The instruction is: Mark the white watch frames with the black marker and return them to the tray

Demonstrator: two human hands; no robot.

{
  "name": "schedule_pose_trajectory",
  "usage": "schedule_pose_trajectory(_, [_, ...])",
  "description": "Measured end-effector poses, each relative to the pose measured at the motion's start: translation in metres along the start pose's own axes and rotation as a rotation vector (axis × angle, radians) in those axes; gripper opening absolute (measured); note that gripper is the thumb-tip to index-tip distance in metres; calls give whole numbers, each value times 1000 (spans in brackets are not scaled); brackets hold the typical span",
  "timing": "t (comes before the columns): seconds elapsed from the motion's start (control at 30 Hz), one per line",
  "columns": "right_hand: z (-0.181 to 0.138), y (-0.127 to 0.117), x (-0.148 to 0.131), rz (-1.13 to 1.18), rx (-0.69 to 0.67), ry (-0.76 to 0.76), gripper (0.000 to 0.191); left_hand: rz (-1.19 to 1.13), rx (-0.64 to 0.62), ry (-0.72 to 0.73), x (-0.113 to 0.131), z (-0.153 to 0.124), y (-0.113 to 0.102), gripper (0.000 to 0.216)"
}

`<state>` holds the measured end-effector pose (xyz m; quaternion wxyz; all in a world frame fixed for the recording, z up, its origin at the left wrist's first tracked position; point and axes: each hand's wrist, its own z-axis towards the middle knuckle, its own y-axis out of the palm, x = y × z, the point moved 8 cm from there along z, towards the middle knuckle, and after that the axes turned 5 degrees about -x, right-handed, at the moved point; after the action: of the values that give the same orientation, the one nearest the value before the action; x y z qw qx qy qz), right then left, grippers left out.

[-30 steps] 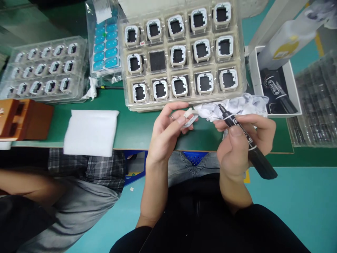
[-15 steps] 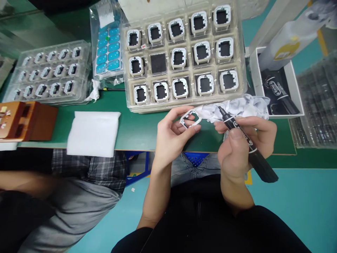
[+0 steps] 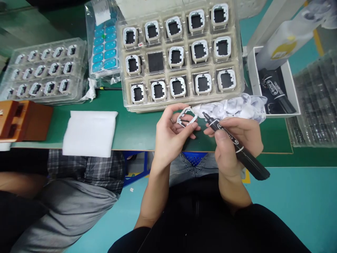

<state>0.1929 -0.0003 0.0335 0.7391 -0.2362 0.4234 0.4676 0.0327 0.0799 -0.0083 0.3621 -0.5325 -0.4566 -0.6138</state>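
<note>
Between the thumb and fingers of my left hand (image 3: 173,135) is a small white squarish frame (image 3: 193,121) with an open middle, tilted up above the table's front part. My right hand (image 3: 234,144) grips a black marker pen (image 3: 231,138), uncapped at its dark tip. That tip points up and left, a short way right of the frame and apart from it. Behind both hands lies a clear plastic tray (image 3: 168,106) with similar white frames standing in its pockets; one pocket in the middle row shows only its dark bottom.
Crumpled white cloth (image 3: 234,107) lies behind my right hand. At right, a white box (image 3: 297,100) holds a bottle (image 3: 284,45) and another black marker (image 3: 276,91). Leftward are a white foam sheet (image 3: 89,133), a bag of blue pieces (image 3: 105,49), another tray (image 3: 39,70) and brown wooden drawers (image 3: 34,119). A person sits at left.
My right hand has brought the marker left, so its tip is closer to the white frame. My left hand still holds the frame. The whole view has shifted slightly.
</note>
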Motion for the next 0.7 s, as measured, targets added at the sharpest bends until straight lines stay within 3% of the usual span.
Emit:
schedule_pose_trajectory(0.33, [-6,-2,5,-92,-25,44,18,42,17,23,3,-1,-3,56])
schedule_pose_trajectory(0.7, [-6,-1,6,-78,-25,50,17,57,36,70,4,-1,-4,45])
